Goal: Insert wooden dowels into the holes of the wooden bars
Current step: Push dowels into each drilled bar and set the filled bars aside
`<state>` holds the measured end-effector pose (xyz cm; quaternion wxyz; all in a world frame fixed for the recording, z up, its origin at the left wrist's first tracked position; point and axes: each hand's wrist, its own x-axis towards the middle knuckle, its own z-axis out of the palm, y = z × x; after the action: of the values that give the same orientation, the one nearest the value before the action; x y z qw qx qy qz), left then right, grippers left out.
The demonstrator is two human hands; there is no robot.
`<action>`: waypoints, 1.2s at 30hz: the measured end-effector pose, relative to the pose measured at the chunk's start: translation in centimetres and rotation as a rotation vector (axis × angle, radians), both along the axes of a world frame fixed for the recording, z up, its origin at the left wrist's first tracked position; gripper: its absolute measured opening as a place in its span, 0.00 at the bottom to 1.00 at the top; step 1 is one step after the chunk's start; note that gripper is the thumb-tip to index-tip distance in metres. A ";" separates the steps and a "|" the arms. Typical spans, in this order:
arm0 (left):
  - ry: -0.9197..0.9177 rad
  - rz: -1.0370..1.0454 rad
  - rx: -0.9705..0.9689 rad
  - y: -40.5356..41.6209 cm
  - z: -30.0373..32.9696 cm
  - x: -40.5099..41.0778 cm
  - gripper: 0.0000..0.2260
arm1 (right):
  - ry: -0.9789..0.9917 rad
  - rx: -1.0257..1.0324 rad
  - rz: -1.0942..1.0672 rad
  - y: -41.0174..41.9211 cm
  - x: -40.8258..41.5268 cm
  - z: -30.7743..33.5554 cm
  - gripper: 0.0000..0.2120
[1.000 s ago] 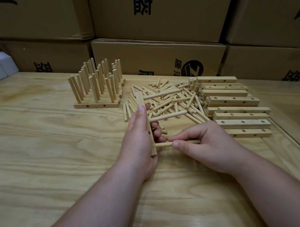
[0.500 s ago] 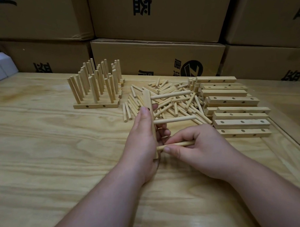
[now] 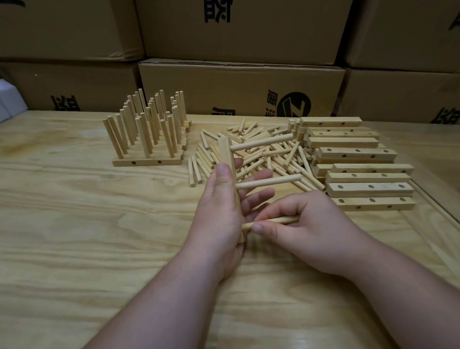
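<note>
My left hand (image 3: 219, 208) grips a wooden bar (image 3: 227, 153) that stands on end on the table. Two dowels stick out of it to the right: an upper dowel (image 3: 261, 143) and a middle dowel (image 3: 269, 181). My right hand (image 3: 303, 224) pinches a third dowel (image 3: 277, 221) between thumb and fingers, its left tip at the bar's lower end. Whether that tip is inside a hole is hidden by my fingers.
A pile of loose dowels (image 3: 265, 157) lies behind my hands. Several bare bars (image 3: 359, 175) with holes are stacked at the right. Finished bars with upright dowels (image 3: 146, 130) stand at the back left. Cardboard boxes (image 3: 241, 87) line the table's far edge.
The bar has swung more upright and nearer the pile, my left fingers have spread, and my right hand has kept the third dowel at the bar's lower end.
</note>
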<state>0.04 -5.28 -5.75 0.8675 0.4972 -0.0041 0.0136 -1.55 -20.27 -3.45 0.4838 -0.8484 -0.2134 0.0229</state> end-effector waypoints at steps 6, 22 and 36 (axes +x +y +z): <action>-0.011 0.055 -0.015 0.1 -0.3 0.2 0.16 | -0.068 -0.038 -0.031 0.8 -0.4 0.0 0.09; 0.020 -0.010 -0.079 0.3 -0.4 0.3 0.20 | -0.036 -0.005 -0.031 0.5 -0.1 -0.1 0.02; -0.084 0.036 0.124 -0.1 -0.5 -0.3 0.14 | -0.029 -0.128 -0.040 0.3 -0.5 0.4 0.03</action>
<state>-0.26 -5.35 -6.28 0.8337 0.5490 -0.0323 0.0498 -2.05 -20.02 -3.00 0.4257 -0.8820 -0.2016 0.0147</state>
